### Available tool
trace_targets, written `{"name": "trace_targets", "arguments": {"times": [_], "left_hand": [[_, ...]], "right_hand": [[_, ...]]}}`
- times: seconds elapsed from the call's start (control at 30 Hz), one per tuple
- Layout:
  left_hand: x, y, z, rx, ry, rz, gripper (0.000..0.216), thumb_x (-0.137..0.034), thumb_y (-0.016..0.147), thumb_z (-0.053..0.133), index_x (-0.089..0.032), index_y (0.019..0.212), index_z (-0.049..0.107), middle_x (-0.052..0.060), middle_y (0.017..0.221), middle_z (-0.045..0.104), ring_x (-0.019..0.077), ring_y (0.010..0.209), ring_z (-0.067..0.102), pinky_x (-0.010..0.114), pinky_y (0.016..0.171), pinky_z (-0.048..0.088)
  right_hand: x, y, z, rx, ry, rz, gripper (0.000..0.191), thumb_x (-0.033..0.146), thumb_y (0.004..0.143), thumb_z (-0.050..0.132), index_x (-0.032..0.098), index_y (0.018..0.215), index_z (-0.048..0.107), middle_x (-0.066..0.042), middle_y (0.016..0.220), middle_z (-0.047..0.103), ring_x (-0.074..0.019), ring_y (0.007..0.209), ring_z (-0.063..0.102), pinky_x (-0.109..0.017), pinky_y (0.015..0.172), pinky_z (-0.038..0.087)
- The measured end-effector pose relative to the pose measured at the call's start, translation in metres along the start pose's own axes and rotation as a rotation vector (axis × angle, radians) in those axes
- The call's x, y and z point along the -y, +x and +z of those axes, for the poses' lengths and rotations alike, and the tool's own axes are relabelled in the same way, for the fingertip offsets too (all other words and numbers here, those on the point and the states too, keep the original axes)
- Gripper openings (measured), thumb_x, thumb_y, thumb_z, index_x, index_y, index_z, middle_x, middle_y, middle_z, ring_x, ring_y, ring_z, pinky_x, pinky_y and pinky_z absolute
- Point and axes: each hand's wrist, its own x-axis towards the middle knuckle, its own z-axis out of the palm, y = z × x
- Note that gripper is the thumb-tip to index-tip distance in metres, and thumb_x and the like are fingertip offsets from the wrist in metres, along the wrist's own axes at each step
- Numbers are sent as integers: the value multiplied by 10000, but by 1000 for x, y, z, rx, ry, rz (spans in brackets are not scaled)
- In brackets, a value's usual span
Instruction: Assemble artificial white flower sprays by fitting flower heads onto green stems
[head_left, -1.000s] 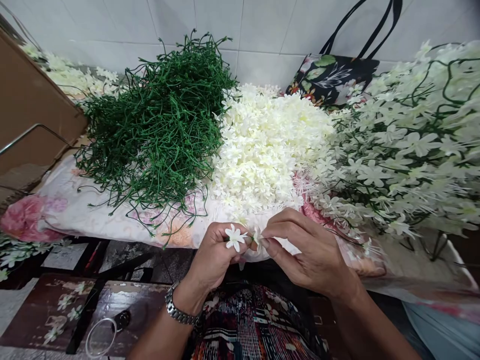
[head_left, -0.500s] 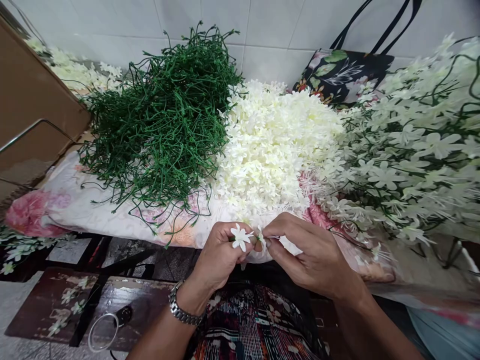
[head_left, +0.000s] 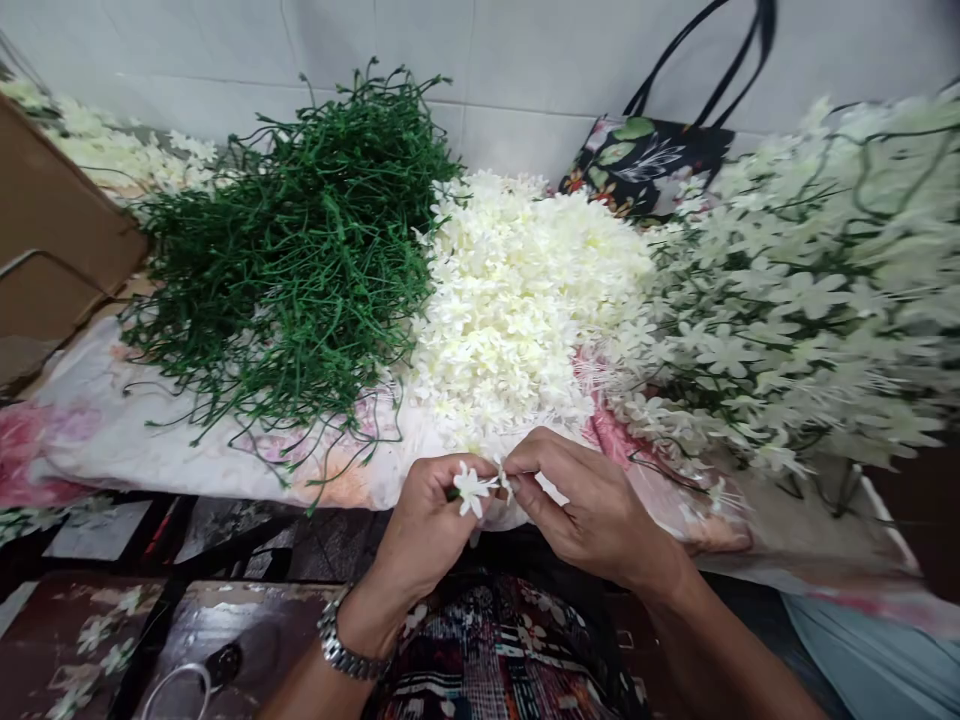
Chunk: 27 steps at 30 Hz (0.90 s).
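My left hand (head_left: 427, 520) is closed around a small white artificial flower (head_left: 472, 490), whose petals stick out above the fingers. My right hand (head_left: 592, 505) pinches a second tiny white flower piece (head_left: 505, 480) right beside it, fingertips of both hands almost touching. Both hands hover over the near edge of a floral cloth (head_left: 112, 430). Just beyond them lies a big heap of loose white flower heads (head_left: 525, 290). To its left sits a tangled pile of green plastic stems (head_left: 300, 250).
Assembled white flower sprays on green stems (head_left: 810, 290) fill the right side. A dark floral tote bag (head_left: 645, 160) leans on the tiled wall behind. A brown cardboard box (head_left: 45, 220) stands at left. A wristwatch (head_left: 341, 650) is on my left wrist; patterned clothing covers my lap.
The hands stay together at the same work with the flower pieces; the view has shifted slightly, so everything sits a little further left and lower.
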Motion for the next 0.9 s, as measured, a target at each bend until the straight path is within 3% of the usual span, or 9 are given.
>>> {"name": "trace_targets", "arguments": {"times": [0.07, 0.1, 0.17, 0.27, 0.4, 0.47, 0.53, 0.7, 0.9], "left_hand": [[-2, -3, -1, 106, 76, 44, 86, -210, 667, 617, -150, 706, 665, -31, 541, 508, 88, 507, 430, 207, 508, 377], [-3, -5, -2, 149, 104, 56, 221, -203, 675, 630, -162, 883, 693, -5, 637, 579, 111, 576, 499, 215, 549, 418], [-4, -9, -1, 196, 148, 90, 474, -168, 673, 654, -221, 1144, 636, 57, 938, 664, 171, 802, 597, 251, 697, 489], [-1, -11, 2, 173, 204, 154, 593, -128, 713, 622, -312, 1272, 547, 62, 1157, 628, 190, 984, 593, 280, 855, 486], [4, -9, 6, 79, 241, 206, 360, -173, 784, 568, -272, 1117, 663, 53, 953, 676, 164, 824, 629, 247, 734, 525], [5, -7, 7, 57, 261, 224, 247, -195, 785, 574, -239, 980, 719, 43, 827, 675, 157, 737, 631, 235, 667, 526], [5, -5, 8, 29, 267, 236, 188, -209, 770, 592, -229, 886, 738, 35, 789, 676, 148, 681, 625, 229, 630, 523], [3, -6, 11, -25, 287, 206, 138, -228, 734, 615, -207, 782, 742, 26, 705, 666, 148, 617, 608, 230, 582, 513], [2, -9, 14, -123, 288, 192, 137, -238, 732, 602, -215, 698, 733, 5, 631, 627, 131, 574, 568, 215, 571, 482]], "right_hand": [[1, -4, -7, -42, 14, 46, 127, 80, 855, 451, 183, 827, 519, -14, 680, 558, -122, 625, 538, -234, 547, 445], [2, -7, -12, -73, 12, 72, 129, 74, 847, 455, 187, 828, 514, -10, 682, 559, -121, 625, 538, -236, 551, 442], [3, -17, -26, -142, -16, 120, 149, 59, 829, 464, 202, 834, 507, 0, 685, 558, -124, 629, 540, -245, 560, 438], [1, -43, -53, -269, -136, 190, 191, 42, 803, 498, 219, 868, 533, -7, 717, 570, -145, 654, 554, -271, 576, 439], [-12, -79, -88, -557, -566, 293, 201, 52, 775, 580, 223, 879, 588, -30, 776, 605, -178, 715, 589, -301, 632, 465], [-21, -90, -99, -507, -819, 302, 147, 82, 793, 576, 219, 839, 600, -39, 754, 615, -193, 715, 603, -319, 661, 482], [-30, -97, -103, -421, -928, 300, 118, 116, 822, 553, 214, 849, 612, -47, 773, 632, -196, 725, 617, -323, 684, 495], [-39, -105, -102, -350, -919, 345, 151, 149, 844, 513, 190, 931, 629, -73, 883, 656, -194, 778, 633, -324, 716, 509], [-36, -110, -104, -409, -864, 302, 137, 118, 824, 546, 200, 904, 622, -54, 846, 644, -176, 758, 624, -301, 717, 503]]}}
